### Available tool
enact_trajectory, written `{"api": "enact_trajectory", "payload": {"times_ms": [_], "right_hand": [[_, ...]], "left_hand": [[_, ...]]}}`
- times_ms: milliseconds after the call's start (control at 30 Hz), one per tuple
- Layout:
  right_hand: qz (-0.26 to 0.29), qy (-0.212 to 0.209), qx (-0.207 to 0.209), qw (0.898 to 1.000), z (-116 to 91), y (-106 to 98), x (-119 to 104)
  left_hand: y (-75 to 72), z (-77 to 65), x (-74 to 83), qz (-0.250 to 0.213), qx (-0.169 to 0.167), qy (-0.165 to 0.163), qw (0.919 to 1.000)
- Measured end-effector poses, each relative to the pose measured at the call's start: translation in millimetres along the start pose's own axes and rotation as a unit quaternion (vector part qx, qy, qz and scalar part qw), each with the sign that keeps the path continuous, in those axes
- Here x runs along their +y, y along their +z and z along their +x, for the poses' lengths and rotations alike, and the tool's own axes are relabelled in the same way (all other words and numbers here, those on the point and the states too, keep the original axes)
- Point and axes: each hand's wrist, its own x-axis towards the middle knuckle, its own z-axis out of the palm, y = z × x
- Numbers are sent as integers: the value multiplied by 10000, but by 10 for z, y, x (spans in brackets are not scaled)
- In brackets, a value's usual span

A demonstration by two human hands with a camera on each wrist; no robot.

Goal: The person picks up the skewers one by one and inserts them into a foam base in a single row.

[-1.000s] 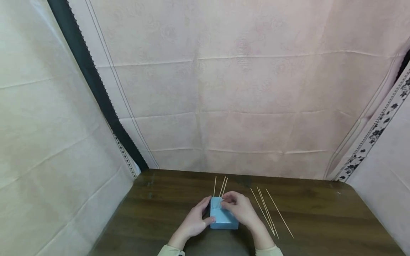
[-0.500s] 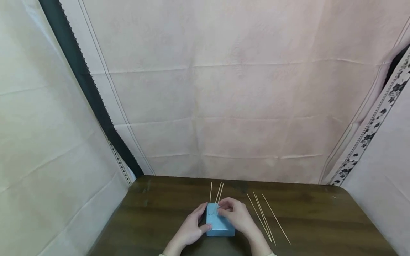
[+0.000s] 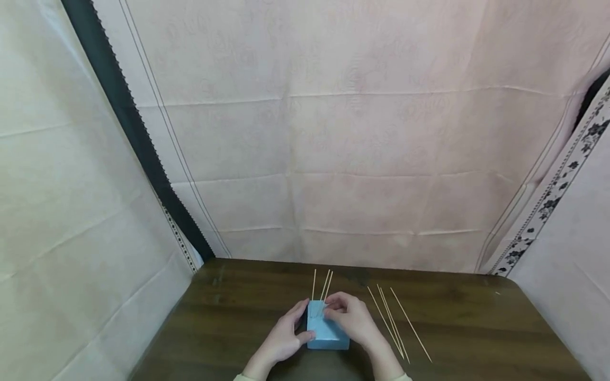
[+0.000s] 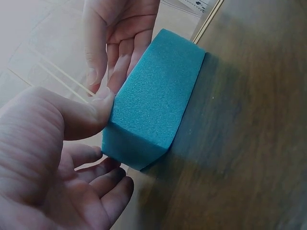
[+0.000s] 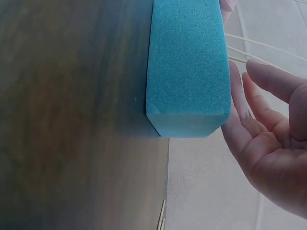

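Observation:
A light blue foam block (image 3: 329, 341) stands on the dark wooden table, with thin wooden sticks (image 3: 313, 286) rising from its top. My left hand (image 3: 281, 336) grips the block at its left side, thumb on the front part and fingers along the edge; the left wrist view shows the thumb pressed to the block (image 4: 148, 96). At the top's right side my right hand (image 3: 350, 317) has thumb and forefinger brought together on a thin stick (image 5: 237, 59), close to the foam. The stick's lower end is hidden by the fingers.
Several loose sticks (image 3: 392, 321) lie on the table (image 3: 476, 328) to the right of the right hand. Behind the table hangs a pale cloth (image 3: 362, 159), with more cloth on the left (image 3: 95, 238) and right sides.
The head view has tilted, so table, block and hands sit slightly lower and further left. Both hands stay in the same places on the block and stick.

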Motion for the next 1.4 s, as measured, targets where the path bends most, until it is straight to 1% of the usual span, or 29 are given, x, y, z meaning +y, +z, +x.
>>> {"api": "enact_trajectory", "payload": {"times_ms": [133,267,367,433,500,600,767,967,1133,1233,1300,1400], "right_hand": [[36,-6,-45,10000,1,-31,-2],[183,-30,-229,9996,-23,-104,0],[647,14,-437,9969,-54,-200,9],[1003,141,-526,9935,-77,-272,19],[1290,274,-536,9898,-98,-344,30],[1412,433,-403,9882,-120,-441,49],[1340,545,-272,9891,-150,-584,80],[1012,509,-335,9930,-215,-749,165],[740,626,-371,9946,-299,-910,287],[654,730,-309,9947,-337,-1036,372],[591,709,-253,9954,-348,-1119,434],[487,747,-54,9960,-366,-1220,498]], "left_hand": [[0,17,18,41,-34,-17,10000],[4,26,40,51,-86,-49,9999],[7,23,42,69,-80,-68,9999],[11,17,29,67,-66,-104,9999],[11,13,14,56,-50,-154,9999],[6,7,-8,56,-16,-186,9998],[-12,-9,-16,69,22,-173,9998],[-11,-18,10,142,23,-216,9997],[9,-14,44,195,7,-156,9997],[11,-5,56,235,-8,-123,9996],[10,-1,54,253,-5,-135,9996],[9,9,47,259,-2,-154,9995]]}}
